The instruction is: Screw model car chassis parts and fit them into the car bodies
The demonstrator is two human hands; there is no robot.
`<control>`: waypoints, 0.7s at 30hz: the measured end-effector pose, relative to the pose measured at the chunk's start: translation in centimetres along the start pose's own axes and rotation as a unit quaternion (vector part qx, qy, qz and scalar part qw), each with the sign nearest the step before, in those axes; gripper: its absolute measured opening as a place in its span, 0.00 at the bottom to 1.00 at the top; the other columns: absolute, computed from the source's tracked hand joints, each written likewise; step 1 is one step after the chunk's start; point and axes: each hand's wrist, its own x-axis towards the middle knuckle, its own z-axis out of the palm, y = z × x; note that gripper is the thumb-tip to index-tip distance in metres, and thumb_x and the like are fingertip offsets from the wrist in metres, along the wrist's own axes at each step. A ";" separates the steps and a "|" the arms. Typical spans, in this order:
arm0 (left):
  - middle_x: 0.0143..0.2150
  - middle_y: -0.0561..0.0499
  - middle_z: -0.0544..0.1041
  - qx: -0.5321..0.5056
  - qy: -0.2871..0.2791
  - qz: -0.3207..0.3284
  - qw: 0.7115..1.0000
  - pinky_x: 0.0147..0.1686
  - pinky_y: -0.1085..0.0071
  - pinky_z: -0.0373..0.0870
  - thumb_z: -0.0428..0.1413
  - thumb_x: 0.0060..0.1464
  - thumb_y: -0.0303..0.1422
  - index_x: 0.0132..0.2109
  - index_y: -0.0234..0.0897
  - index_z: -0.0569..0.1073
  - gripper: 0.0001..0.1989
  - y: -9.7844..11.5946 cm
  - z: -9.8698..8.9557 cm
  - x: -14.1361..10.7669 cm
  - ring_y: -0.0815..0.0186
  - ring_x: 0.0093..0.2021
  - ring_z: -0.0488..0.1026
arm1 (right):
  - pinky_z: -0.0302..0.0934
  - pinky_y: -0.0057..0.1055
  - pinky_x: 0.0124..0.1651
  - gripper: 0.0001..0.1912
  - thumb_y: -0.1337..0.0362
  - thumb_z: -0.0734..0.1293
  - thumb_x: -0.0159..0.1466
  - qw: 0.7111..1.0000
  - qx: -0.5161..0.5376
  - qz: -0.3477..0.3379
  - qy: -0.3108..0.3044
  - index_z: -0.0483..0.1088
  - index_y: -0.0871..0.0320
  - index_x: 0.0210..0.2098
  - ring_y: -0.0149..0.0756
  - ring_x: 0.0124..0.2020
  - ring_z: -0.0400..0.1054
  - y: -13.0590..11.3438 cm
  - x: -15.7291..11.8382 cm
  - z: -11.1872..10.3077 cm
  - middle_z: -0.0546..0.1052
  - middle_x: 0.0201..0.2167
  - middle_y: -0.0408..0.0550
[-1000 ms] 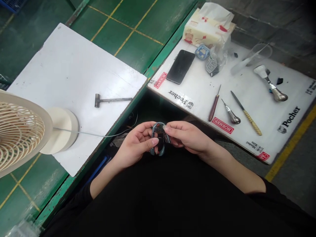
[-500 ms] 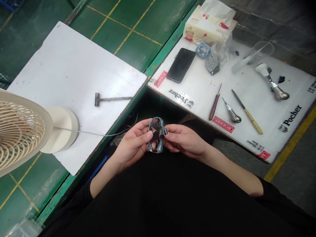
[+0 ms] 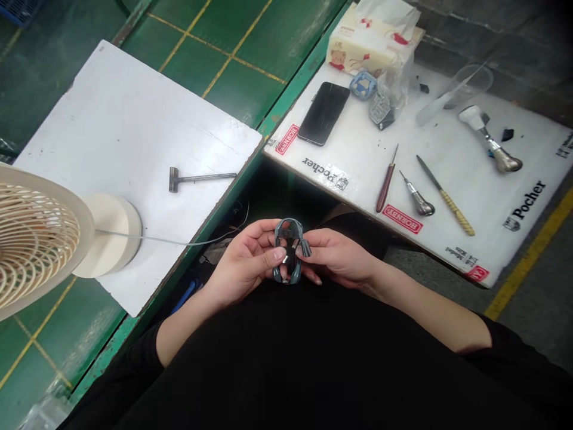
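Note:
In front of my black-clothed torso, my left hand (image 3: 257,254) grips a small blue-grey model car body (image 3: 296,276), an oval shell with openings and dark parts inside. The thumb lies across its left side and the fingers go behind it. My right hand (image 3: 333,254) is closed at the shell's right side, pinching a small grey ribbed part (image 3: 306,247) between thumb and forefinger. That part is against the shell's edge; whether it is fixed there I cannot tell. My right hand's lower fingers are partly hidden behind the shell.
A hammer (image 3: 201,177) and a fan (image 3: 111,236) stand on the white board (image 3: 134,119) at left. The right table (image 3: 447,197) bears a phone (image 3: 323,113), an awl (image 3: 387,185), a short-handled tool (image 3: 418,197), a file (image 3: 445,196) and a tissue box (image 3: 371,42).
Both hands and the model car body have shifted slightly right and down in view. The shell is tilted a little differently, and the grey part shows more. Both hands keep their hold.

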 end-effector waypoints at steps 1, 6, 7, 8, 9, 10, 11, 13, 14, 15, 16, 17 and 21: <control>0.49 0.49 0.87 0.005 0.002 0.003 1.000 0.36 0.72 0.89 0.79 0.64 0.31 0.65 0.38 0.83 0.26 0.0 0.1 0.0 0.68 0.34 0.87 | 0.65 0.24 0.25 0.25 0.44 0.84 0.70 1.000 -0.002 -0.004 0.005 0.85 0.62 0.38 0.28 0.24 0.70 -0.1 -0.1 0.1 0.88 0.36 0.55; 0.49 0.49 0.87 0.019 -0.004 0.027 0.999 0.36 0.70 0.90 0.78 0.65 0.32 0.65 0.39 0.82 0.25 -0.2 0.4 -0.1 0.67 0.35 0.88 | 0.68 0.24 0.25 0.22 0.48 0.87 0.67 1.000 -0.005 -0.011 0.019 0.86 0.62 0.37 0.29 0.24 0.72 -0.5 -0.3 0.4 0.87 0.34 0.53; 0.48 0.49 0.87 0.019 -0.005 0.030 0.999 0.36 0.71 0.90 0.78 0.65 0.32 0.65 0.40 0.82 0.25 -0.3 0.4 -0.2 0.67 0.35 0.88 | 0.67 0.24 0.25 0.22 0.48 0.87 0.67 1.000 -0.004 -0.010 0.019 0.85 0.62 0.37 0.28 0.24 0.71 -0.5 -0.3 0.5 0.87 0.34 0.52; 0.48 0.50 0.87 0.017 -0.003 0.032 0.999 0.35 0.72 0.90 0.78 0.65 0.32 0.65 0.40 0.82 0.25 -0.3 0.3 -0.2 0.67 0.34 0.87 | 0.67 0.23 0.24 0.22 0.49 0.87 0.67 1.000 -0.003 -0.011 0.022 0.85 0.62 0.36 0.28 0.23 0.70 -0.5 -0.3 0.6 0.87 0.33 0.52; 0.47 0.51 0.87 0.015 0.000 0.032 0.999 0.35 0.73 0.89 0.78 0.65 0.31 0.65 0.40 0.81 0.26 -0.3 0.3 -0.3 0.68 0.34 0.87 | 0.67 0.22 0.24 0.22 0.49 0.87 0.67 1.000 -0.002 -0.011 0.027 0.84 0.61 0.36 0.27 0.23 0.70 -0.4 -0.3 0.7 0.86 0.32 0.50; 0.47 0.51 0.87 0.013 0.003 0.032 0.999 0.35 0.73 0.89 0.78 0.65 0.31 0.65 0.41 0.81 0.26 -0.3 0.3 -0.3 0.68 0.34 0.87 | 0.67 0.22 0.24 0.21 0.49 0.87 0.67 0.999 0.002 -0.009 0.031 0.84 0.61 0.36 0.27 0.23 0.70 -0.3 -0.3 0.7 0.85 0.32 0.49; 0.46 0.51 0.87 0.010 0.006 0.032 0.999 0.35 0.73 0.89 0.78 0.65 0.31 0.65 0.40 0.81 0.26 -0.2 0.2 -0.4 0.68 0.33 0.87 | 0.68 0.22 0.25 0.21 0.49 0.87 0.67 0.999 0.007 -0.004 0.033 0.84 0.61 0.37 0.27 0.23 0.71 -0.2 -0.3 0.7 0.85 0.32 0.49; 0.46 0.51 0.87 0.002 0.012 0.030 0.999 0.35 0.71 0.90 0.78 0.65 0.31 0.65 0.40 0.81 0.26 -0.2 0.1 -0.4 0.68 0.32 0.86 | 0.72 0.23 0.26 0.22 0.48 0.86 0.68 0.999 0.017 0.017 0.022 0.84 0.61 0.40 0.28 0.25 0.73 0.0 -0.4 0.5 0.85 0.34 0.50; 0.46 0.51 0.87 0.000 0.015 0.029 0.999 0.34 0.70 0.90 0.79 0.64 0.32 0.65 0.40 0.81 0.26 -0.2 0.1 -0.4 0.68 0.32 0.86 | 0.74 0.24 0.27 0.22 0.48 0.86 0.68 0.999 0.021 0.031 0.015 0.85 0.61 0.42 0.30 0.26 0.74 0.1 -0.4 0.3 0.86 0.36 0.51; 0.46 0.51 0.86 -0.002 0.017 0.030 0.999 0.34 0.70 0.90 0.79 0.64 0.32 0.65 0.39 0.81 0.26 -0.2 0.0 -0.4 0.68 0.31 0.86 | 0.75 0.25 0.27 0.22 0.48 0.86 0.68 0.999 0.023 0.041 0.014 0.85 0.61 0.43 0.32 0.28 0.76 0.1 -0.4 0.1 0.86 0.37 0.51; 0.45 0.51 0.86 -0.002 0.019 0.034 0.999 0.33 0.71 0.89 0.79 0.64 0.32 0.65 0.39 0.81 0.27 -0.3 0.0 -0.4 0.68 0.30 0.85 | 0.76 0.26 0.27 0.21 0.49 0.86 0.67 0.999 0.022 0.042 0.023 0.85 0.60 0.44 0.34 0.30 0.77 0.0 -0.5 -0.1 0.85 0.37 0.51; 0.45 0.51 0.86 0.000 0.021 0.041 0.999 0.32 0.72 0.89 0.79 0.64 0.32 0.64 0.39 0.81 0.26 -0.3 0.0 -0.3 0.68 0.30 0.85 | 0.77 0.27 0.27 0.20 0.50 0.86 0.67 0.998 0.020 0.035 0.040 0.86 0.60 0.45 0.36 0.32 0.78 -0.2 -0.6 -0.2 0.84 0.36 0.50; 0.43 0.54 0.86 0.034 0.018 0.104 0.994 0.34 0.74 0.88 0.78 0.65 0.29 0.62 0.40 0.82 0.22 -0.5 0.1 -0.4 0.68 0.31 0.87 | 0.74 0.23 0.26 0.18 0.49 0.83 0.69 0.995 0.000 -0.010 0.101 0.85 0.59 0.40 0.34 0.32 0.74 -0.9 -1.1 0.0 0.80 0.32 0.46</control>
